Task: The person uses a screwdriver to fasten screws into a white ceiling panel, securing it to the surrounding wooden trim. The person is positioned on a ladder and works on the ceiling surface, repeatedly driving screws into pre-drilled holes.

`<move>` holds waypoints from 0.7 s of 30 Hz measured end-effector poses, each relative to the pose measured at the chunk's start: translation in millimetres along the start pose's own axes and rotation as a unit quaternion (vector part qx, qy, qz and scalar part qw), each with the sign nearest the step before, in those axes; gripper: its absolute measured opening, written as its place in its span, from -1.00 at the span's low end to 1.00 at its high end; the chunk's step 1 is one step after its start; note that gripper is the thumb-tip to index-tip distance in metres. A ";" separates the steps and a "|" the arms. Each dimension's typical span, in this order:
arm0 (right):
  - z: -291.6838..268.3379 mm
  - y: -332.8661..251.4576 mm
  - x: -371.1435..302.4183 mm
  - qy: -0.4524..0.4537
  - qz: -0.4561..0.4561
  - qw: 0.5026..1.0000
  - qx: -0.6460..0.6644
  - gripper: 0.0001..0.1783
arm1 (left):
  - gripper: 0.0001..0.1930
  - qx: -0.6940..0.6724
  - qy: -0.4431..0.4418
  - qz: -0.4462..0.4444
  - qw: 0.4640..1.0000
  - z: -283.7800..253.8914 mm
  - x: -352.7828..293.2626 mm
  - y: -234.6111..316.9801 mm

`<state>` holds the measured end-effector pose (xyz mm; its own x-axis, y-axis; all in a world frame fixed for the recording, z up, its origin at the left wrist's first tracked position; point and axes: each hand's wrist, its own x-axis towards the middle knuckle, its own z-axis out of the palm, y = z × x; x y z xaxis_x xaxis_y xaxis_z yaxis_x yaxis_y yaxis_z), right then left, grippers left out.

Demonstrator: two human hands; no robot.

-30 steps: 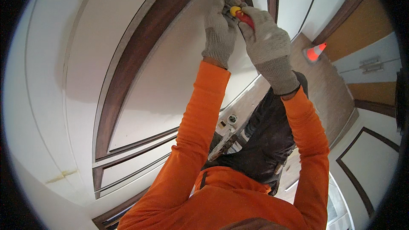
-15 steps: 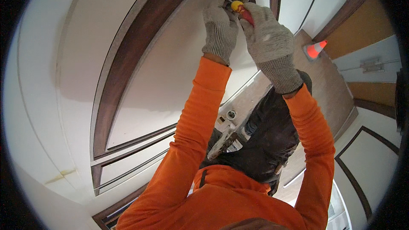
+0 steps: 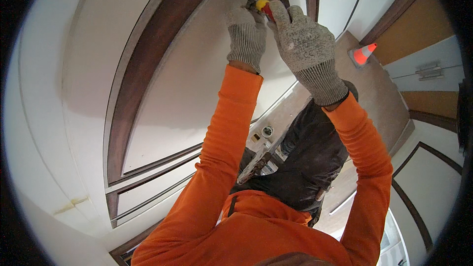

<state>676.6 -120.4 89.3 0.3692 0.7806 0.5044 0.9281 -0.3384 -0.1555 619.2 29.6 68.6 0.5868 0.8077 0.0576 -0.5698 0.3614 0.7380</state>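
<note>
A screwdriver with a red and yellow handle is held in my right hand, whose gloved fingers are wrapped round the grip. Its thin shaft points up and left, toward my left hand. That hand, also in a grey knit glove, has its fingers curled beside the shaft, close to the top edge of the white panel. What its fingers pinch, if anything, is hidden, as is the screwdriver's tip. Dark brown wooden trim frames the panel.
An orange and white traffic cone stands on the floor to the right. Below my arms are an open round tub and some small items on the floor. A cabinet with metal handles is at the far right.
Both hands and the screwdriver have shifted slightly left in the picture. My right hand has turned, showing more of its back, and covers more of the handle's red part.
</note>
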 end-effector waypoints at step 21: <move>-6.5 1.3 7.7 -0.058 -0.051 0.997 -0.020 -0.44 | -0.77 0.015 0.010 0.020 1.000 1.4 -13.9 -3.3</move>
<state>680.3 -118.3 98.6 0.2787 0.8662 0.4147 0.9591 -0.2732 -0.0739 613.7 16.6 66.3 0.5510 0.8312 0.0743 -0.5750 0.3137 0.7557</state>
